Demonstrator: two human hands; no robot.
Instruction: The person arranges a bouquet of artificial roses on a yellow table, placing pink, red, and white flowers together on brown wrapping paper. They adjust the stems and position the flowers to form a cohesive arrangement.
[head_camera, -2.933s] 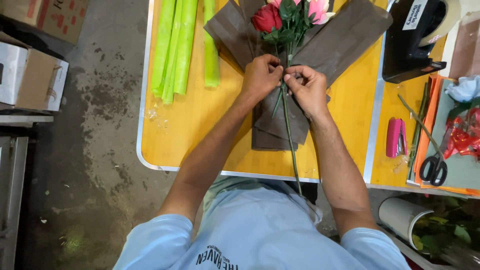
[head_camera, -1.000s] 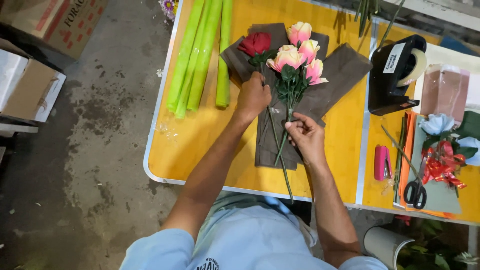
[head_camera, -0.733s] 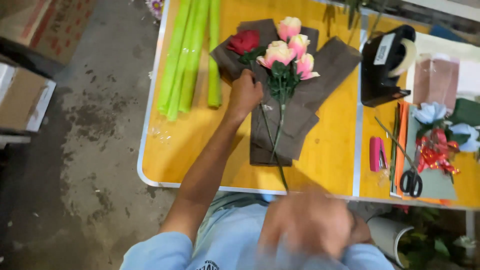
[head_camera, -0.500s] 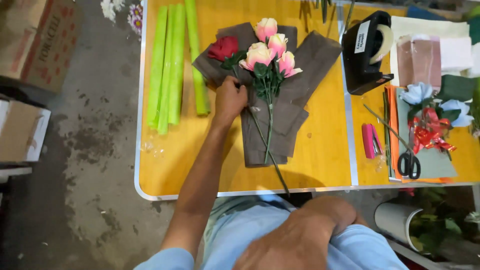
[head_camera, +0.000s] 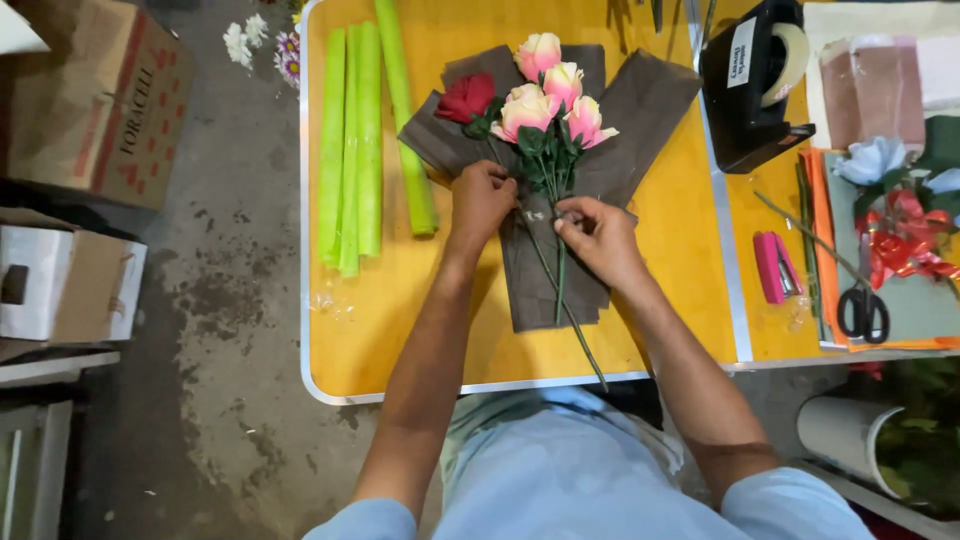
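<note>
Fingertips of left hand (head_camera: 482, 200) and right hand (head_camera: 598, 236) curl over the stems (head_camera: 560, 290), so grip point is hidden. Stems under the hands not visible. Wrap (head_camera: 640, 110) centre covered by roses (head_camera: 545, 95). Green rolls (head_camera: 352, 150): one cut by top edge. Tape dispenser (head_camera: 750, 85) clipped at top. Ribbon pile (head_camera: 900, 230) cut by right edge. Scissors (head_camera: 860, 300): blades too thin to tell. Box (head_camera: 95, 100) cut off at left.

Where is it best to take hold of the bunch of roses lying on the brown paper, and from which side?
Probably the stems just below the leaves, from above, near where the left hand and right hand rest. There the stems converge, while the blooms look delicate.
</note>
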